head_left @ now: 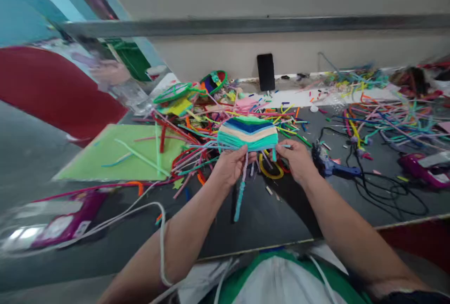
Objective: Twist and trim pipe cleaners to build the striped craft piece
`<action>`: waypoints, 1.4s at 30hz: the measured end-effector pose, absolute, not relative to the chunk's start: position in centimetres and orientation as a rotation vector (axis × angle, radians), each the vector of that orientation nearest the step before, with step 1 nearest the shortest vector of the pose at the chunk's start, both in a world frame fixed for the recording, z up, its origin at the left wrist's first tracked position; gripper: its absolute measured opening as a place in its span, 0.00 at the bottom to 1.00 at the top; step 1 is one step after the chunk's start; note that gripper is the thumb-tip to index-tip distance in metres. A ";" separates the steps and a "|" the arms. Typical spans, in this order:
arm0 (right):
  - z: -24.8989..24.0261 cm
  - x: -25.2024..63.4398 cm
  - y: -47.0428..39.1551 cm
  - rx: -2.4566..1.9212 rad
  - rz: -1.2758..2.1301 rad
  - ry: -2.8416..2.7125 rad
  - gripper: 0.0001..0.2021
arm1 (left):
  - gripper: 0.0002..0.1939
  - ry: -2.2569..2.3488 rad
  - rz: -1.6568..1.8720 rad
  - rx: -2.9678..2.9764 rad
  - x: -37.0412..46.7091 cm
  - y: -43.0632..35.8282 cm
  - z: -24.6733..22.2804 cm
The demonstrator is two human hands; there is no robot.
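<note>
Both hands hold a striped panel of pipe cleaners (248, 130) in green, blue, cream and teal, raised over the table. My left hand (230, 166) pinches its lower edge near the middle, thumb on top. At the lower right corner, my right hand (295, 156) has thumb and finger closed on the panel's edge, where a short light-blue end sticks out. Loose pipe cleaner ends stick out to the left of the panel. A pink and teal twisted pipe cleaner (239, 196) hangs down beside my left hand.
Loose pipe cleaners (397, 121) are piled around. A blue glue gun (337, 169) with a black cord lies right. A green sheet (116, 154), purple packets (66, 219) and a white cable (154, 205) are left. A phone (266, 72) leans behind. Another person's hand (108, 72) is upper left.
</note>
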State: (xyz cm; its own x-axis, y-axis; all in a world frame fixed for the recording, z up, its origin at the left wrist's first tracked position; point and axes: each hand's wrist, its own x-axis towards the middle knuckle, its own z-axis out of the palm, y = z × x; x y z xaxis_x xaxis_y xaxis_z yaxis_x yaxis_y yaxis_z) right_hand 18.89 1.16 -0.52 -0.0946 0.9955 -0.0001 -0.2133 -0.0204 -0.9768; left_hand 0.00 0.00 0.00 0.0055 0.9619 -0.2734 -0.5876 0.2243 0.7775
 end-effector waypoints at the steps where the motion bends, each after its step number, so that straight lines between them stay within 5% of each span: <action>1: -0.7 19.0 1.2 -0.989 1.397 -1.103 0.12 | 0.04 0.914 1.300 0.519 -0.1 0.1 0.0; 9: 0.4 19.9 1.2 -0.989 1.530 -1.162 0.09 | 0.09 0.829 1.222 0.641 -0.9 0.0 0.6; 15: 3.4 21.8 1.2 -0.753 1.727 -1.106 0.24 | 0.13 0.766 1.058 0.753 -1.1 -0.7 0.9; 27: 2.0 21.4 1.3 -0.945 1.766 -1.011 0.19 | 0.18 0.637 0.757 0.834 -0.8 -1.5 0.7; 42: 1.5 21.0 1.4 -0.936 1.788 -0.922 0.18 | 0.16 0.847 1.302 0.956 -2.0 1.0 -0.2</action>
State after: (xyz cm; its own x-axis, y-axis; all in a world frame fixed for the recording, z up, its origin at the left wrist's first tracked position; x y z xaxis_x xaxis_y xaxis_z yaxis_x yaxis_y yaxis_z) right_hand 21.04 1.44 1.54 -0.3184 0.9234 -0.2142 -0.3612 -0.3272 -0.8732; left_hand -2.03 0.96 -0.16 0.0932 0.9955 0.0183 -0.3863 0.0193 0.9222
